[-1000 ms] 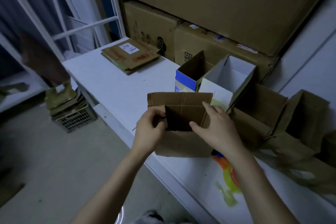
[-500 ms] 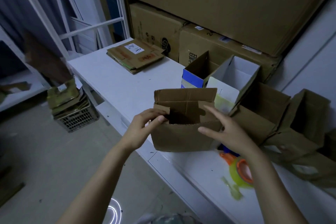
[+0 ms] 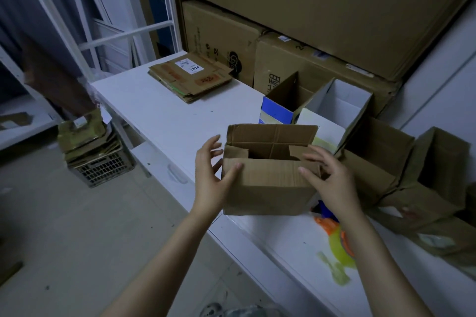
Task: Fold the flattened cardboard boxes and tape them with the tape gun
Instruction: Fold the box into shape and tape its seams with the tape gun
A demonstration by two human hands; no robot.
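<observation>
A small brown cardboard box (image 3: 268, 185) stands on the white table (image 3: 164, 116) near its front edge. Its two short flaps are folded inward and its far long flap stands up. My left hand (image 3: 210, 175) is at the box's left corner with the thumb on the near flap and the fingers spread. My right hand (image 3: 327, 175) touches the near flap at the right corner with straight fingers. A tape gun (image 3: 334, 239) with an orange and blue body and a yellow-green roll lies on the table under my right forearm. A stack of flattened boxes (image 3: 190, 77) lies at the table's far left.
Several open boxes crowd the right: a blue one (image 3: 280, 108), a white one (image 3: 340, 105) and brown ones (image 3: 381, 162). Big cartons (image 3: 322, 8) are stacked behind. A crate of flat cardboard (image 3: 90, 147) sits on the floor at left, by a white metal rack (image 3: 90, 15).
Both hands have left the short side flaps, which now lie folded inward, and have moved down to the near long flap. The view has shifted slightly.
</observation>
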